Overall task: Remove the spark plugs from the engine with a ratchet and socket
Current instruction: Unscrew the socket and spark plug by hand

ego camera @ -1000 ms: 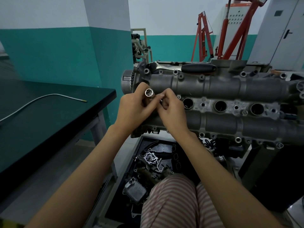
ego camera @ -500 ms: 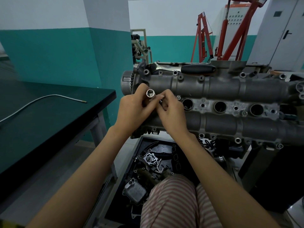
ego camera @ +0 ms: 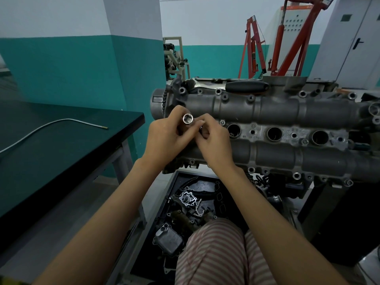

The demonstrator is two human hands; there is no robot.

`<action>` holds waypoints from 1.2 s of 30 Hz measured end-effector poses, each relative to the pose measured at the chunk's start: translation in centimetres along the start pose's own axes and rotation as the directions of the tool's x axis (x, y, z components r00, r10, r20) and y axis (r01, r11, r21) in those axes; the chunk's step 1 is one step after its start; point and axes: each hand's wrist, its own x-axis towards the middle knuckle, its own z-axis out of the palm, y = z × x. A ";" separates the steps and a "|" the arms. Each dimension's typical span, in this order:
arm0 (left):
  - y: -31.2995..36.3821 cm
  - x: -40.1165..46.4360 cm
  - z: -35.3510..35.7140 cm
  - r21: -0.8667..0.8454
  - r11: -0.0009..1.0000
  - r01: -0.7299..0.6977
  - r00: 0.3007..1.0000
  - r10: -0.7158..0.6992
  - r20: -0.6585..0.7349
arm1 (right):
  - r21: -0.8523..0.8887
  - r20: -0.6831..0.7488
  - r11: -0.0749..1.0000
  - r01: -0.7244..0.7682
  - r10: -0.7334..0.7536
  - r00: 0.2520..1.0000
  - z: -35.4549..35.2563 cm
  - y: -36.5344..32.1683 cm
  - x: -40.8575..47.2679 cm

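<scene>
Socket [ego camera: 188, 119]: clamped in left hand [ego camera: 166, 138] grip, mouth up; right hand [ego camera: 213, 145] pinches beside; plug wells [ego camera: 274, 134] rightward.

Both hands, left hand [ego camera: 167, 138] and right hand [ego camera: 214, 144], are bunched over the left end of the engine [ego camera: 287, 128], covering the plug well there. Three wells [ego camera: 274, 133] to their right stand uncovered, open to reach from above. Behind them a black-handled tool [ego camera: 246, 86] lies along the engine's far edge, close to that approach. On the left, the bench [ego camera: 61, 140] corner sits near the left forearm; a bent metal tube [ego camera: 51, 125] lies on it. Below the engine, the tray [ego camera: 174, 182] is crowded with loose parts [ego camera: 188, 199].
</scene>
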 end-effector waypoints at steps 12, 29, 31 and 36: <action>0.1 0.1 0.1 0.045 0.999 0.009 1.000 -0.008 -0.025 | -0.029 0.010 0.999 -0.015 0.016 1.000 0.1 0.1 0.0; 0.0 0.0 0.3 0.035 0.999 0.022 1.000 -0.022 -0.005 | -0.020 -0.009 1.000 0.000 -0.001 1.000 0.2 0.3 0.0; 0.0 0.0 0.2 0.014 1.000 0.015 1.000 -0.015 -0.009 | 0.020 0.015 1.000 -0.013 0.013 1.000 0.2 0.2 0.0; 0.2 -0.2 0.0 0.017 0.999 -0.032 0.999 0.032 0.025 | -0.035 0.029 0.997 0.065 -0.064 0.998 0.0 0.2 -0.2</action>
